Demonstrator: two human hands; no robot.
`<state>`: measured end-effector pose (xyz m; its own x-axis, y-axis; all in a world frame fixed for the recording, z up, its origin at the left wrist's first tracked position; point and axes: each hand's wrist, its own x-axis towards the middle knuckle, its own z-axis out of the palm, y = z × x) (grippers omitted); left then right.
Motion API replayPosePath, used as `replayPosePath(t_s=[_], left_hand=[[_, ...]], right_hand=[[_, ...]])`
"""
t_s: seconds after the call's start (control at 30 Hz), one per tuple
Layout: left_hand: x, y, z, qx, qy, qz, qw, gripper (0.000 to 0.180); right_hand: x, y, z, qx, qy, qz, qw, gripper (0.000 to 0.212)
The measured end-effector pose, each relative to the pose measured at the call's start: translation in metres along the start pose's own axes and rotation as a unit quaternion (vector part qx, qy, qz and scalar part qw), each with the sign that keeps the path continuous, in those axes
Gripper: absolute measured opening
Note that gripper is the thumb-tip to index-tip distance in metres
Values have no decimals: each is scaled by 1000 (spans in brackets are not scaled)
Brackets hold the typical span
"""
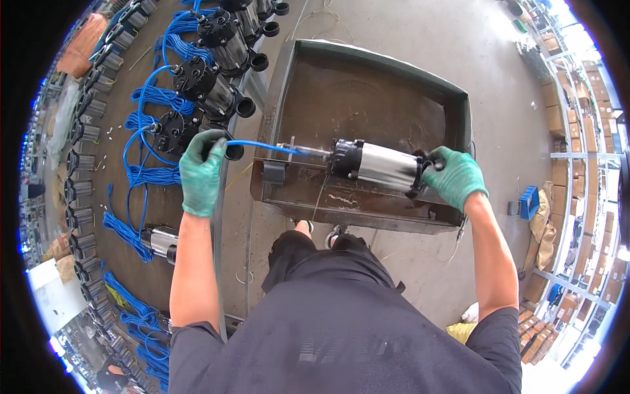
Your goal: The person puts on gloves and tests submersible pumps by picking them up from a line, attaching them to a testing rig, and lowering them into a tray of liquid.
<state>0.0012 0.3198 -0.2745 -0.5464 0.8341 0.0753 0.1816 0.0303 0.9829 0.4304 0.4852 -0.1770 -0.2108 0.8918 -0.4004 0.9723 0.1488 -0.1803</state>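
**Pump held across the steel tray**

A submersible pump (377, 165), black at both ends with a bright metal barrel, lies on its side over the near rim of a rusty steel tray (367, 85). The right hand (456, 177), in a green glove, is clenched around the black end at the right. The left hand (202, 172), gloved the same, is closed on the blue cable (262, 146) that runs to the pump's other end.

By its metal body the pump looks heavy and rigid; the polished barrel is likely slippery, so the black end caps seem the surer places to take hold. The cable is soft and bends freely, poor for bearing weight.

On the tabletop (125, 217) at the left, four more pumps stand in a row near the top, each with a coil of blue cable beside it, and one more (159, 241) lies lower down. That makes six pumps clearly seen; further small parts line the far left edge, too small to count.
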Motion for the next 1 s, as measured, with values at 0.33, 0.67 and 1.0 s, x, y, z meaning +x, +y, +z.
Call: replayPosePath(t_s=[0.33, 0.67, 1.0], left_hand=[[-61, 9, -40, 76, 27, -2, 997, 17], [-149, 2, -68, 191, -180, -129, 956, 30], [-194, -121, -7, 530, -168, -75, 828, 60]], right_hand=[[-37, 7, 80, 21, -40, -31, 998, 41], [-60, 12, 120, 3, 22, -76, 997, 39], [-59, 9, 124, -22, 28, -97, 995, 37]])
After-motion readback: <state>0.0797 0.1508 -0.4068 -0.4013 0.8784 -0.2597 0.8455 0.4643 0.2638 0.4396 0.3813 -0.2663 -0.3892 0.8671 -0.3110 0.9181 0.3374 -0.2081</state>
